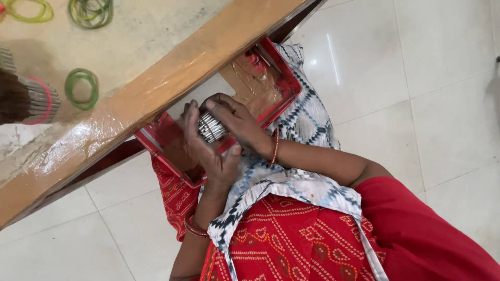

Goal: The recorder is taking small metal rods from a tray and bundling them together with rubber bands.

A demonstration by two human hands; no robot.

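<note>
One bangle stack (210,127), silver, clamped between left hand (208,151) and right hand (237,120), over one red tray (284,99) on the lap. Beyond, on the table (156,88): three green rings (82,88), one more stack (39,100).

tray (284,83) on the lap, half under the bench (156,41) edge | stack of bangles (210,127) over the tray, between left hand (208,151) and right hand (237,119) | loose bangles (82,88) on the bench, far side | bangle bundle (39,100) at bench's left edge | floor (416,78) to the right
</note>
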